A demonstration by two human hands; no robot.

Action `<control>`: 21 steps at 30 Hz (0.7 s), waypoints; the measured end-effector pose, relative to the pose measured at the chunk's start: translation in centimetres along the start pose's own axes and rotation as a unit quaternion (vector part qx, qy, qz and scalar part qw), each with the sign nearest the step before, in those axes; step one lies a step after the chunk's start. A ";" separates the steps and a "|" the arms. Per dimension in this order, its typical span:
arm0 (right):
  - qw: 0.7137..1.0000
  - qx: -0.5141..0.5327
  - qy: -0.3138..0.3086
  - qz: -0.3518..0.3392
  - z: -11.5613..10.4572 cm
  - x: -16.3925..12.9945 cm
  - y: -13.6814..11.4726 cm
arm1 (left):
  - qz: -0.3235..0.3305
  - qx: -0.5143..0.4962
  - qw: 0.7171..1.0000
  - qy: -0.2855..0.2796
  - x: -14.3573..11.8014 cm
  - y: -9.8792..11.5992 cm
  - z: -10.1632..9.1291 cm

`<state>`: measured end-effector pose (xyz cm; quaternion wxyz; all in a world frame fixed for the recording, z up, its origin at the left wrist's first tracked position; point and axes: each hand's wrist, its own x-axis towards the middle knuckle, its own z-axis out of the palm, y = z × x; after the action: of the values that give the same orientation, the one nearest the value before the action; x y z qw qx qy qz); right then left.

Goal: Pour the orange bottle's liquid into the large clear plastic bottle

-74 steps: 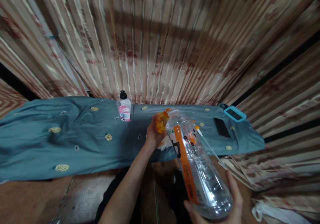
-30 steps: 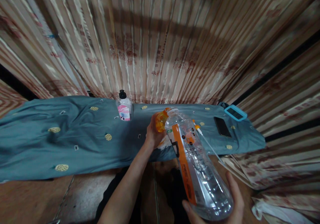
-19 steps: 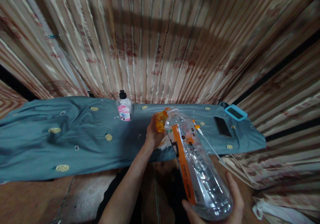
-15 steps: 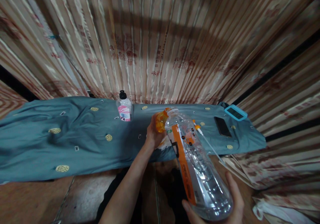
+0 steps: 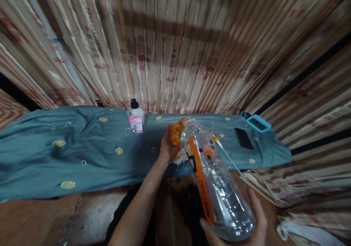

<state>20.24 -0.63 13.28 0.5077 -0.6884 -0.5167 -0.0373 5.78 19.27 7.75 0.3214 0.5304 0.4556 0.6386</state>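
"Room for us runs widest on the left, where the tabletop (image 5: 90, 143) stretches well past the pink-labelled bottle (image 5: 136, 122)."

"And on our right?"

"Tighter. The pump (image 5: 217, 140), the phone (image 5: 244, 139) and the blue-framed device (image 5: 258, 123) lie there. The curtain (image 5: 164, 56) hangs along the far edge, and the pump's tube juts over the near one."

"How are our hands set?"

"Our left arm reaches forward across the near edge, with the left hand (image 5: 169, 148) wrapped around the orange bottle (image 5: 176, 134). Our right hand (image 5: 259, 222) grasps the large bottle (image 5: 219, 187) at its base, thumb on one side and a finger along the other."

"Where exactly are the bottles?"

"Before us, toward the middle, their mouths just beside each other. We can't tell whether they touch."

"And their looks?"

"The orange one is see-through. The large one is clear and shiny, slanting with its neck away from us and its base toward us, an orange-striped label down its side. Its contents we can't make out."
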 end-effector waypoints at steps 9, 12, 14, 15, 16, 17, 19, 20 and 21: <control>1.000 0.017 0.003 0.018 0.1 0.2 -0.5 | -0.009 -0.004 1.000 -0.006 0.0 0.1 -0.1; 1.000 0.013 0.005 0.027 0.2 0.1 -0.7 | -0.006 -0.002 1.000 -0.019 0.0 0.3 -0.2; 1.000 0.011 0.008 0.022 0.2 0.1 -0.5 | -0.004 -0.006 1.000 -0.019 0.0 0.3 -0.2; 1.000 0.010 0.010 0.017 0.2 0.1 -0.4 | -0.005 -0.011 1.000 -0.017 0.0 0.4 -0.2; 1.000 0.007 0.010 0.012 0.3 0.1 -0.3 | -0.006 -0.017 1.000 -0.016 0.0 0.4 -0.2; 1.000 0.003 0.012 0.008 0.3 0.1 -0.2 | -0.007 -0.021 1.000 -0.015 0.1 0.3 -0.1; 1.000 0.002 0.011 -0.003 0.3 0.1 0.0 | -0.011 -0.028 0.999 -0.013 0.1 0.3 0.0; 1.000 0.003 0.012 -0.007 0.3 0.1 0.0 | -0.012 -0.029 0.999 -0.013 0.1 0.3 0.0; 1.000 0.004 0.015 -0.008 0.3 0.1 0.0 | -0.014 -0.030 0.999 -0.012 0.2 0.3 0.1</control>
<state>20.12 -0.32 13.22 0.5175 -0.6814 -0.5152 -0.0497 5.82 19.29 8.12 0.3514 0.5217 0.4396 0.6412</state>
